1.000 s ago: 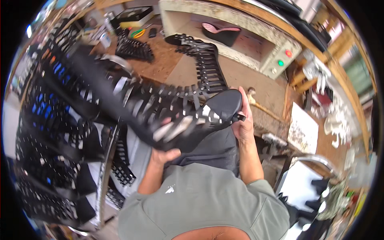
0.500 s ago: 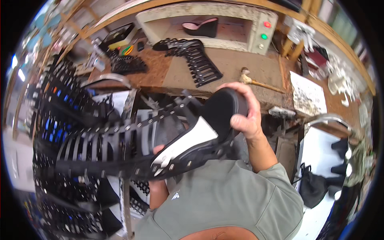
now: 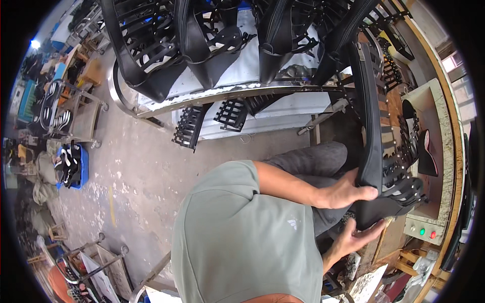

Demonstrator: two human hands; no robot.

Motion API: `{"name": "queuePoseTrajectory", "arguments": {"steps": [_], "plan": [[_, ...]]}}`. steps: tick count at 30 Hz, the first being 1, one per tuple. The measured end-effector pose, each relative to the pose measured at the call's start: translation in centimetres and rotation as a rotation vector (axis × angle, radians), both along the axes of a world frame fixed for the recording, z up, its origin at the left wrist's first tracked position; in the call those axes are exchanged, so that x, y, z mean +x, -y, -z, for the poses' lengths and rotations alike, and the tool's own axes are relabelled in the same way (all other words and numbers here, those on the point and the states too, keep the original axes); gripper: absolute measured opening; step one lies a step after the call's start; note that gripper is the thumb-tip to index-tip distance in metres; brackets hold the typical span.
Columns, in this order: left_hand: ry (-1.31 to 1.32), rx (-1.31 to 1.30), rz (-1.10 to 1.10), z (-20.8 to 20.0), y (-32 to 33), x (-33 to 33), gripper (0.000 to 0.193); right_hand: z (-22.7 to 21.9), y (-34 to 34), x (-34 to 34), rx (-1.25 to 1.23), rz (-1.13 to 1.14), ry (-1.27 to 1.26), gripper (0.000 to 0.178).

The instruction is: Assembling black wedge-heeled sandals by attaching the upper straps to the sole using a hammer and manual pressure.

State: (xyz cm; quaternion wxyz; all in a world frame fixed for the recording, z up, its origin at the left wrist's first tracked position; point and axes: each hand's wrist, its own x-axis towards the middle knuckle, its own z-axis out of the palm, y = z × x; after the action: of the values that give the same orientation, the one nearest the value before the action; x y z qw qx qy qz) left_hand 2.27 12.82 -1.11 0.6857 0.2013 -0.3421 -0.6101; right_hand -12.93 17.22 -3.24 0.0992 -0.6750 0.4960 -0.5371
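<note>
My left hand (image 3: 346, 193) is closed round the heel and ankle part of a tall black strappy wedge boot (image 3: 371, 146). Its smooth back panel runs up from my thumb, and rows of studded straps (image 3: 396, 184) hang off the side by the toe. My right hand (image 3: 356, 238) is just below the boot's wedge sole, fingers spread and pointing along it; whether they press on the sole I cannot tell. Several similar black boots (image 3: 202, 55) stand on a white-topped metal-framed trolley (image 3: 237, 91).
Strapped black pieces (image 3: 189, 129) hang from the trolley's lower shelf. A cream machine box (image 3: 429, 222) with red and green buttons holds a black wedge (image 3: 428, 154) at the right. A blue crate (image 3: 76, 166) of black and white parts stands on the floor at far left.
My view and body have swung left toward the trolley. The boot has turned from lying sideways with its underside up to upright. My right hand has let go of the toe and opened.
</note>
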Motion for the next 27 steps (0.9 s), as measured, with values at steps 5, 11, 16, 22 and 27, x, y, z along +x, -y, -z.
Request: {"name": "queuePoseTrajectory", "arguments": {"steps": [5,11,16,22,27], "plan": [[0.033,-0.002,0.093,-0.1,-1.6,-2.8,0.067,2.9,3.8,-2.2,-0.161,0.205,-0.159,0.075],[0.173,-0.053,0.656,3.7,0.5,3.8,0.04,-1.7,5.1,-4.6,-0.364,0.196,-0.442,0.076],[-0.014,-0.248,0.296,0.0,5.6,5.2,0.106,-5.5,6.9,-9.4,-0.473,0.265,-0.589,0.084],[-0.307,-0.252,0.129,-9.4,15.4,4.1,0.071,-12.5,13.1,-13.0,-0.475,0.319,-0.785,0.088],[-0.196,-0.239,0.223,-17.4,30.2,-0.9,0.034,-18.9,21.9,-16.8,-0.42,0.431,-0.861,0.085]]}}
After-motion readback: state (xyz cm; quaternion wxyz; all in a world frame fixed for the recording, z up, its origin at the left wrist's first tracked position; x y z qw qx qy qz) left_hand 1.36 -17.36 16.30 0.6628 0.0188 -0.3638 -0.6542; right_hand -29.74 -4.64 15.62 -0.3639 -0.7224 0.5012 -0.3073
